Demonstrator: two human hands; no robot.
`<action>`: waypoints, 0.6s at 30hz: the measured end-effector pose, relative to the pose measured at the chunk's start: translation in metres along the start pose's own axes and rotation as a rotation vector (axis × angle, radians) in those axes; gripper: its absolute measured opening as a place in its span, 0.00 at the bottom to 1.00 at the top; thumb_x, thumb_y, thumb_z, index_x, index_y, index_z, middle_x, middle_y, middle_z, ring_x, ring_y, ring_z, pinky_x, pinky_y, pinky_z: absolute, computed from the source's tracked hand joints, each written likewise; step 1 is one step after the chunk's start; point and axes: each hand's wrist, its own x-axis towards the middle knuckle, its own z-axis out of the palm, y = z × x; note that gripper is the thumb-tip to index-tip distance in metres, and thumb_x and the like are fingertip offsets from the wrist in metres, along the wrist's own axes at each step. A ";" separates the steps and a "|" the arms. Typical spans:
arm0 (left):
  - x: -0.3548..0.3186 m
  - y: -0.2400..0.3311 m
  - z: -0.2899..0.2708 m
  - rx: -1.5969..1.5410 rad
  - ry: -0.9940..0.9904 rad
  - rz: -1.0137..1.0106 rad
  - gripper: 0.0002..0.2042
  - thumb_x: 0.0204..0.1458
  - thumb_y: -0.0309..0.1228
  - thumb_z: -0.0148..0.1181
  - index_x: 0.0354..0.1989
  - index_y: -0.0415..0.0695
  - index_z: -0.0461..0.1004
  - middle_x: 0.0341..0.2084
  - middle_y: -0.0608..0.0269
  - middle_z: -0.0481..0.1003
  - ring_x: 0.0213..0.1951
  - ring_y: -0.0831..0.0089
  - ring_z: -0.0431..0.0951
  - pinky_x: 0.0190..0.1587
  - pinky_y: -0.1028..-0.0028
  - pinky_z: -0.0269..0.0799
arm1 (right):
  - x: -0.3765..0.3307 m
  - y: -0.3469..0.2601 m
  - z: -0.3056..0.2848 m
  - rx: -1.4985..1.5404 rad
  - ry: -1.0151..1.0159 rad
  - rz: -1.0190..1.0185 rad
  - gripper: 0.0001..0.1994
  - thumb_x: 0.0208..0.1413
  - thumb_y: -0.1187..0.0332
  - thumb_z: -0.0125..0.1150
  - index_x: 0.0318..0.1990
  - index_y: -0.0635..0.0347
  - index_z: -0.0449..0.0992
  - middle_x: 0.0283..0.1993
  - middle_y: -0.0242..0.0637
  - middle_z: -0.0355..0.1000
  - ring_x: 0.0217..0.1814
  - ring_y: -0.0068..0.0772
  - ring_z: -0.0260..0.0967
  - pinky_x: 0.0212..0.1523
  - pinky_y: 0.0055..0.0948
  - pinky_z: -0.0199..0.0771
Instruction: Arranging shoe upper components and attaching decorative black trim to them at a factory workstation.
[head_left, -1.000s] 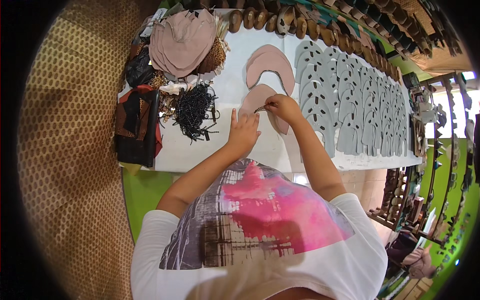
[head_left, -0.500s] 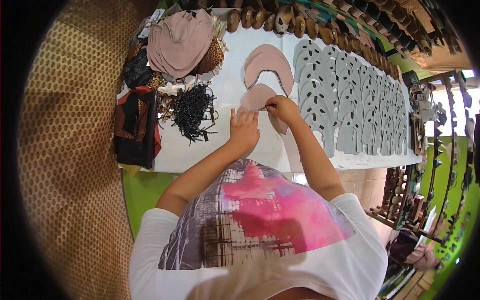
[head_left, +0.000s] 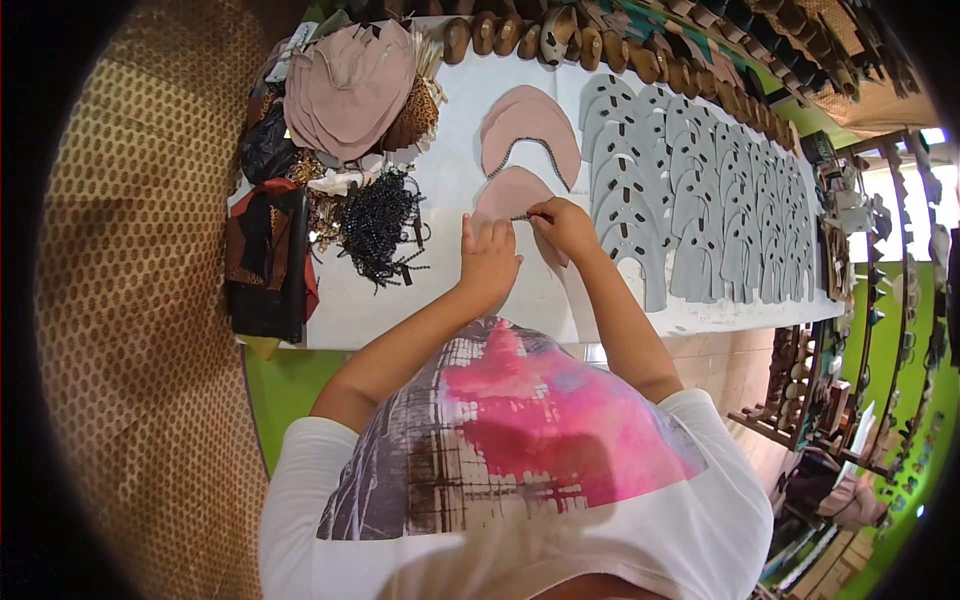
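A pink curved shoe-upper piece (head_left: pixel 512 190) lies on the white table before me. My left hand (head_left: pixel 490 262) rests at its lower left, fingers stretched out and a little apart, holding nothing. The fingers of my right hand (head_left: pixel 566 230) pinch a dark beaded trim at the inner edge of this piece; the hand hides part of the trim. Just beyond, a second pink upper (head_left: pixel 528 118) lies flat, its curved inner edge lined with a dark beaded trim (head_left: pixel 545 143).
Rows of grey upper pieces (head_left: pixel 690 200) cover the table's right side. At left are a stack of pink pieces (head_left: pixel 350 85), a tangle of black beaded strands (head_left: pixel 380 225) and a black box-like thing (head_left: pixel 290 270). Wooden shoe lasts (head_left: pixel 590 48) line the far edge.
The view has shifted slightly. My right hand keeps its pinch at the inner edge, and the left hand stays at the piece's lower left.
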 end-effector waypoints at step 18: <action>0.011 0.005 0.004 0.035 0.059 0.064 0.31 0.43 0.48 0.57 0.53 0.40 0.65 0.45 0.63 0.64 0.56 0.66 0.57 0.63 0.50 0.34 | -0.009 0.008 0.008 0.010 0.093 -0.009 0.10 0.47 0.67 0.57 0.37 0.57 0.78 0.35 0.39 0.73 0.37 0.41 0.70 0.40 0.32 0.70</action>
